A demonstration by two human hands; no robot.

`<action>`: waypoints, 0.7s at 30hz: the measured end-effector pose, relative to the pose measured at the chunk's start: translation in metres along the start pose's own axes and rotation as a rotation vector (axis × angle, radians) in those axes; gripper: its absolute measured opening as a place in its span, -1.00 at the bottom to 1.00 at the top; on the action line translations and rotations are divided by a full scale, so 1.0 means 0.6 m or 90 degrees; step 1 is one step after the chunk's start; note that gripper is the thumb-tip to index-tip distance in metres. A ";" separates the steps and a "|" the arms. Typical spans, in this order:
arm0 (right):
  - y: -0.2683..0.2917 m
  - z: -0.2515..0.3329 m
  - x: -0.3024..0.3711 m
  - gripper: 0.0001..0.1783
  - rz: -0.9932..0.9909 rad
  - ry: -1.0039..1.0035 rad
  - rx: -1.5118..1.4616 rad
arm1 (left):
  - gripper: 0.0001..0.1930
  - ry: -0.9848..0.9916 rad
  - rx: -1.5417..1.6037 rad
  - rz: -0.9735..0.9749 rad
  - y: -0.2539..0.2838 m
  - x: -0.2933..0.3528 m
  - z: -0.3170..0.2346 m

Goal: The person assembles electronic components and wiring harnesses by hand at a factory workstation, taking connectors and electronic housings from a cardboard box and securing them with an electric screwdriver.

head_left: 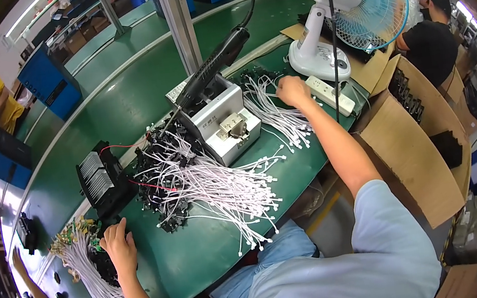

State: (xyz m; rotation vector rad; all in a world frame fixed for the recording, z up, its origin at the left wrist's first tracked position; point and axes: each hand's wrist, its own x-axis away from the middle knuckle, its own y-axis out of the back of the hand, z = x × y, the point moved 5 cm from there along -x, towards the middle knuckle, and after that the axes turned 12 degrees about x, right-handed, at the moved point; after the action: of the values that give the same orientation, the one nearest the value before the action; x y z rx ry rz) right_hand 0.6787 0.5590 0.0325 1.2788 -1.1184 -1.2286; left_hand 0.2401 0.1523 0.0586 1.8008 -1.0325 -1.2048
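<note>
Right hand [293, 91] at far-right white cables [281, 121], left hand [119, 245] beside near-left bundle [96, 285], on bench [173, 268]. Fingers' grip cannot be told. Cables judged light, limp; grasp near connectors.

Thin white cables [226, 190] in smooth plastic sheathing, tipped with white plastic connectors [260, 197]. Beneath, a smooth green worktop [167, 272] with a soft sheen. Silver metal box [212, 116], smooth and flat-faced, with a shiny metal fixture [234, 126]. Black plastic on the corded hand tool [212, 70]. Glossy white plastic for the fan base [311, 56] and power strip [328, 93]; translucent blue plastic for the fan blades [362, 6]. Matt brown cardboard carton [401, 156]. Soft, creased light-blue cloth shirt [342, 278].
</note>
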 end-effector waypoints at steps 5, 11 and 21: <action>0.048 0.028 0.014 -0.74 -0.094 0.042 -0.100 | -0.54 0.029 0.007 0.002 0.020 0.049 0.033; 0.113 -0.049 0.016 -0.66 -0.336 0.124 -0.372 | -0.60 0.035 0.206 -0.172 0.043 0.031 -0.004; 0.206 0.002 0.178 -0.79 -0.200 0.197 -0.643 | -0.56 0.180 1.531 -0.307 0.017 0.100 -0.027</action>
State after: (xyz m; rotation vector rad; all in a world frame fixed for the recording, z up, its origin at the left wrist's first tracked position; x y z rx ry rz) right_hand 0.6857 0.4435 0.1475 0.7992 0.0054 -1.4673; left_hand 0.2679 0.0961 0.0507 3.6305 -2.0799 1.1763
